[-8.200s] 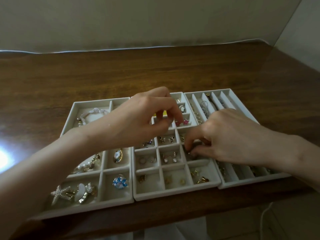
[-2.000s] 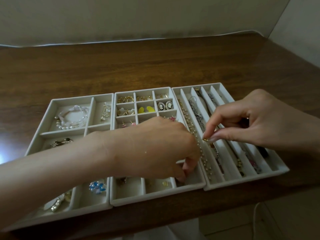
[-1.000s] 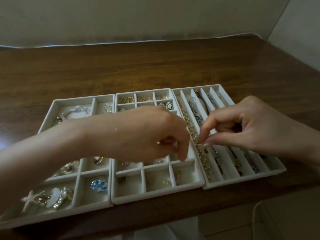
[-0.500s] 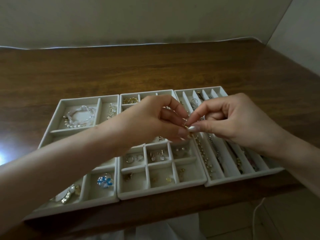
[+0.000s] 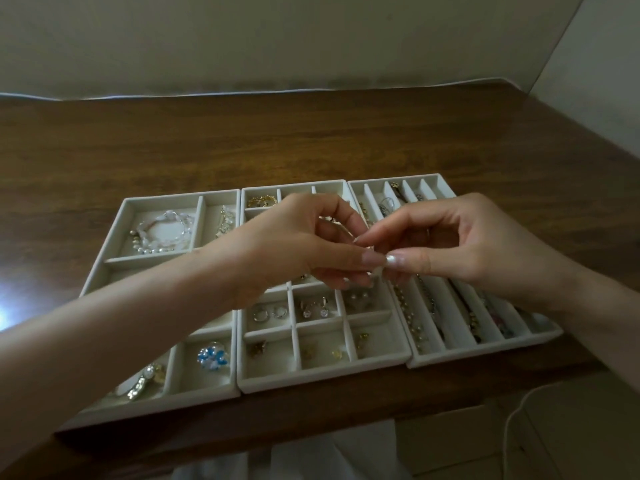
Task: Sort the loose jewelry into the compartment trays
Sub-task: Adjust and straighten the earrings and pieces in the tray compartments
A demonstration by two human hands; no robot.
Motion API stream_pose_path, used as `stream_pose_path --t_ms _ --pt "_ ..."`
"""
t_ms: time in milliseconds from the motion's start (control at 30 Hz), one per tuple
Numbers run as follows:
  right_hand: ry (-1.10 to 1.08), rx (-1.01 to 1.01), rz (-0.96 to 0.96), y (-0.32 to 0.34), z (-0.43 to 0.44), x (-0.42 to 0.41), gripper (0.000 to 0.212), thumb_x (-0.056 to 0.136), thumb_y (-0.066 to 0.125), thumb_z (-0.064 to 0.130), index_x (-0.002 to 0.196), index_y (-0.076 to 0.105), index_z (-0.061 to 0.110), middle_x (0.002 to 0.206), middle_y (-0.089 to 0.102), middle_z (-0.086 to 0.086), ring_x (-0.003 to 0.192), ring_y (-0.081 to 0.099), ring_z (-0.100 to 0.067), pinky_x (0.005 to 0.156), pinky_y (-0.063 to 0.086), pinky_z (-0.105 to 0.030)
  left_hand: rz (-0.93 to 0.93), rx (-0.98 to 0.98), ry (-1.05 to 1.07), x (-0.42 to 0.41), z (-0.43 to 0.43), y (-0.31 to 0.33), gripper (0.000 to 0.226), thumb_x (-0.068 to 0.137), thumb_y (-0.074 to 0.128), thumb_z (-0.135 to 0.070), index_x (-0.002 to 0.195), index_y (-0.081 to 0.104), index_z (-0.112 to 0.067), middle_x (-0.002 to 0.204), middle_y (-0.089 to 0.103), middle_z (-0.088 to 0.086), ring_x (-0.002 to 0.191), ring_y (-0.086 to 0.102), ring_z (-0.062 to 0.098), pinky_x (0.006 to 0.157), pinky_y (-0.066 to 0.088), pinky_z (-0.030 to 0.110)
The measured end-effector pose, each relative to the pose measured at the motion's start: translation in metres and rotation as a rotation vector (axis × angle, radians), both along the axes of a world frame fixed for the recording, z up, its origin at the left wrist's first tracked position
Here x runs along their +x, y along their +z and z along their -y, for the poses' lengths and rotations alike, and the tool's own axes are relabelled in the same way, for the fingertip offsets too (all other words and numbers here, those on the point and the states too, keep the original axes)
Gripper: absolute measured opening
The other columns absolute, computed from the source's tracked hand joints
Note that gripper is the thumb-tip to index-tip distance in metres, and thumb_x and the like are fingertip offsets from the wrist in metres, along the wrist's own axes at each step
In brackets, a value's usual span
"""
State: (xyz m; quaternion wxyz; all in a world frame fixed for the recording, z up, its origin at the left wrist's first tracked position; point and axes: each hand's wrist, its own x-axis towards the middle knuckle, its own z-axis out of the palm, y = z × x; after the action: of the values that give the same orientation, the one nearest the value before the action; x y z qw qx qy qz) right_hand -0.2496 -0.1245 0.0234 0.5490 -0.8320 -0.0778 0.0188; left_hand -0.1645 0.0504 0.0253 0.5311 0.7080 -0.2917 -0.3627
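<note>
Both hands meet in the air over the middle tray (image 5: 325,379), fingertips drawn together on a small piece (image 5: 376,270) of pale metal (too tiny here to say whether it is an earring or a clasp). The left hand (image 5: 301,244) pinches it between thumb and curled fingers from one side. The right hand (image 5: 467,244) pinches it between thumb and forefinger from the other. Holding it from both sides likely means the person is fitting two parts together, or turning it for a look before choosing a cell. It hangs clear of the trays, above the middle tray's right-hand column and close to the right tray (image 5: 485,355) with its long slots of chains. The left tray (image 5: 114,237) takes bulkier things, a pearl bracelet (image 5: 162,230) among them. All three trays sit edge to edge near the front of the wooden table (image 5: 311,140), probably for easy reach.
</note>
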Motion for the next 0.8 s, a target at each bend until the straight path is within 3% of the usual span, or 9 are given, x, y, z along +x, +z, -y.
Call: stream_pose_path --t_ms 300,533,800 --pt "-0.023 -0.009 0.059 -0.001 -0.0011 0.0019 0.016 0.066 0.072 0.013 0.081 0.068 0.01 0.082 0.072 -0.005 0.075 0.07 -0.016 0.065 0.055 -0.021 -0.103 -0.035 0.01 -0.0038 -0.0018 0.0004 0.039 0.064 0.068 -0.003 0.101 0.058 0.002 0.083 0.07 0.016 0.072 0.069 0.018 0.059 0.053 0.018" --pt "-0.025 -0.053 0.059 0.001 -0.0026 -0.0001 0.017 0.065 0.072 0.013 0.08 0.065 0.01 0.082 0.07 -0.002 0.075 0.069 -0.014 0.066 0.054 -0.02 0.024 0.007 0.025 -0.0072 -0.0005 0.0015 0.028 0.069 0.07 0.006 0.093 0.06 -0.003 0.07 0.068 0.005 0.062 0.066 0.011 0.055 0.05 0.016" --pt "-0.025 -0.044 0.033 0.0009 -0.0043 -0.0017 0.022 0.063 0.073 0.019 0.083 0.068 0.011 0.085 0.071 -0.003 0.079 0.07 -0.014 0.07 0.056 -0.023 0.106 0.04 0.039 -0.0071 -0.0017 -0.0016 0.021 0.072 0.069 0.008 0.089 0.061 -0.001 0.07 0.068 0.007 0.061 0.066 0.011 0.057 0.053 0.019"
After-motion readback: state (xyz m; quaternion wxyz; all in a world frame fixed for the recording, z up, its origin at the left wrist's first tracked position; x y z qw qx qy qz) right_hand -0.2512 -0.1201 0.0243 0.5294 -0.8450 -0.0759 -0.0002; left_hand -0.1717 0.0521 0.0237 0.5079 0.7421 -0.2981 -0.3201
